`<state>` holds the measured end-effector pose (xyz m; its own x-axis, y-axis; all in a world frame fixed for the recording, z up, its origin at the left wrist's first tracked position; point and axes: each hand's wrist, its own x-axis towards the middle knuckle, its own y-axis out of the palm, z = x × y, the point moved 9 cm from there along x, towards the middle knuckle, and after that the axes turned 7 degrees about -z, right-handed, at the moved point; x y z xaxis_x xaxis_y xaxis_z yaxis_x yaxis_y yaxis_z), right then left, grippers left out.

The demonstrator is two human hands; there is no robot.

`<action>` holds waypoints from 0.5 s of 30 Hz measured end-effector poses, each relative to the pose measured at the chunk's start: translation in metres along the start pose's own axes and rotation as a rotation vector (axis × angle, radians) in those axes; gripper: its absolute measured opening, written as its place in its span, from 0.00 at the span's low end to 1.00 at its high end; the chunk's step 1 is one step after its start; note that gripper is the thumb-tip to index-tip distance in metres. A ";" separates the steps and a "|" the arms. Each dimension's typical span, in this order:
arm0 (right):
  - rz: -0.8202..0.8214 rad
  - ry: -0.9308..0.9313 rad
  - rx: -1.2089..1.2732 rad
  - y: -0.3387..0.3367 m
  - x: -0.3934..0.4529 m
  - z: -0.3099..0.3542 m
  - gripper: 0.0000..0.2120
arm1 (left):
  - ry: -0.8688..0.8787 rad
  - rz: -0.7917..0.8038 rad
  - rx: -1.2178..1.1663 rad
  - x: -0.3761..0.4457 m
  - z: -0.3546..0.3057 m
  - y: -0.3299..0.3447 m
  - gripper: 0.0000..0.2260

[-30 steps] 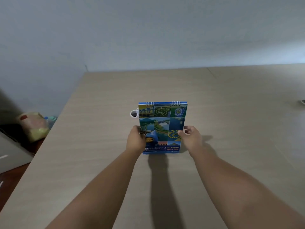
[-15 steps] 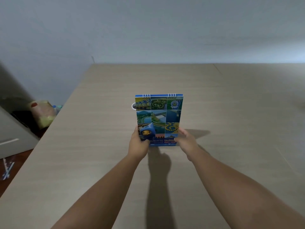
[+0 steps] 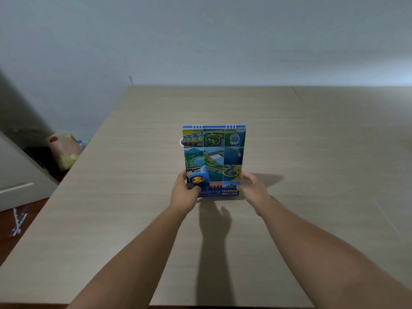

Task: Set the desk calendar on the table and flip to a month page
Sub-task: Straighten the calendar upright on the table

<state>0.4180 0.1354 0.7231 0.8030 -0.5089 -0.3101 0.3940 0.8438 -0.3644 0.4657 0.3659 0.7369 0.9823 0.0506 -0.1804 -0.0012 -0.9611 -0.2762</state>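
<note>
Desk calendar (image 3: 214,160): upright over the middle of the tabletop (image 3: 312,141), cover facing the camera; cover not yet flipped.
Long axis: vertical, spiral binding along the top edge, printed title strip at the bottom.
Cover: grid of aerial photographs, blue hooded mascot at lower left, "CALENDAR" readable at lower right.
Bottom edge: close to the tabletop; contact with the surface cannot be told.
Left hand (image 3: 186,194): closed round the lower left corner, thumb across the front over the mascot, fingers hidden behind.
Right hand (image 3: 253,189): clasping the lower right edge, thumb at the front near the title, fingers curled round the back.
White ring (image 3: 181,142): peeking out past the calendar's upper left edge; what it is cannot be told.
Shadow: hands and calendar cast dark shapes on the tabletop toward the near edge and to the right.
Beyond the tabletop's left edge: yellowish bag (image 3: 63,150) on the floor, well apart from the calendar.
</note>
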 end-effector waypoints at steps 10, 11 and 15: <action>0.005 0.069 -0.009 0.003 0.009 -0.002 0.10 | -0.050 -0.005 0.003 0.014 0.002 -0.004 0.25; 0.007 0.075 0.003 0.004 0.011 -0.002 0.10 | -0.068 -0.005 -0.005 0.016 0.004 -0.005 0.24; -0.014 0.076 0.057 0.005 0.012 -0.002 0.09 | -0.099 0.006 -0.026 0.020 0.013 -0.005 0.25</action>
<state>0.4284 0.1332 0.7155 0.7620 -0.5304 -0.3715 0.4316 0.8437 -0.3192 0.4833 0.3749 0.7222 0.9589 0.0702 -0.2750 -0.0009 -0.9682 -0.2503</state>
